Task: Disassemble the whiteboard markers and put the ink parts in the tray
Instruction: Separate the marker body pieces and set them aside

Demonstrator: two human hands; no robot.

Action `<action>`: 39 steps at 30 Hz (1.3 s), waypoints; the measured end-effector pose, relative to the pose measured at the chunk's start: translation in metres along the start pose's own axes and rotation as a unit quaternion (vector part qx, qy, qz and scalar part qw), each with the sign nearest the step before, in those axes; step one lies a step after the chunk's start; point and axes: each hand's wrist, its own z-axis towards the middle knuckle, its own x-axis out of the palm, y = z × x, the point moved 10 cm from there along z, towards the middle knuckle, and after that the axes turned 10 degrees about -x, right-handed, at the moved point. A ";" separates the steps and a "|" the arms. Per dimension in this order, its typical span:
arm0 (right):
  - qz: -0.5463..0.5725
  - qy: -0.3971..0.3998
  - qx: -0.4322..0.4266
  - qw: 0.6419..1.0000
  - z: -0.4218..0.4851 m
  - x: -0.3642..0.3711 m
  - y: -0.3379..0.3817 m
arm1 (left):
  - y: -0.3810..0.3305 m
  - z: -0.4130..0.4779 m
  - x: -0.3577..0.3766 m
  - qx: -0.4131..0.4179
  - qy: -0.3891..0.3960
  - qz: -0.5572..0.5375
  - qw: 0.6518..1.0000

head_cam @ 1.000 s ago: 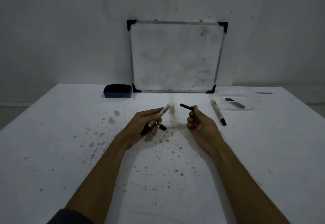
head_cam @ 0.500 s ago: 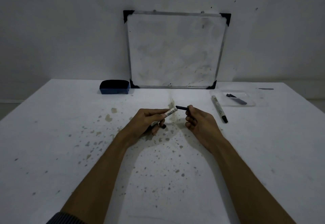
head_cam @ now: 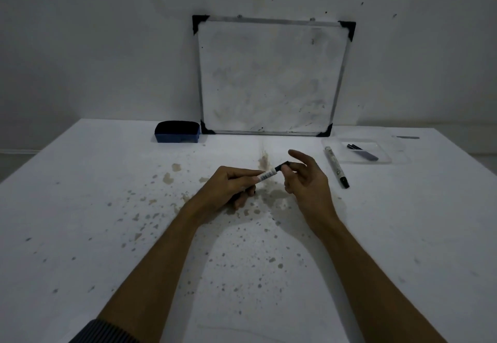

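My left hand (head_cam: 231, 186) grips a white marker barrel (head_cam: 266, 175) with a barcode label, its open end pointing up and right. A short black ink part (head_cam: 281, 166) sticks out of that end. My right hand (head_cam: 304, 181) pinches the black piece between thumb and middle finger, with the index finger lifted. A clear tray (head_cam: 384, 158) at the right rear holds dark ink parts (head_cam: 363, 152). A second whole marker (head_cam: 336, 166) lies on the table just left of the tray.
A framed whiteboard (head_cam: 271, 76) leans on the wall at the back. A blue eraser (head_cam: 177, 132) sits to its left. The white table (head_cam: 107, 208) is speckled with stains around my hands.
The hands have come together. The black ink part, held apart from the barrel before, now meets the barrel's open end and shows only a short length.
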 end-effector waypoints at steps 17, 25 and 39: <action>-0.367 0.173 -0.112 0.907 -0.014 0.062 -0.003 | 0.004 0.007 -0.024 -0.001 -0.044 -0.177 0.983; -0.215 0.094 -0.017 0.972 -0.002 0.022 -0.007 | 0.002 0.008 -0.022 0.012 -0.051 -0.114 0.992; 0.044 0.014 0.087 0.995 0.005 -0.003 -0.016 | -0.003 0.002 -0.004 0.023 -0.044 -0.001 0.999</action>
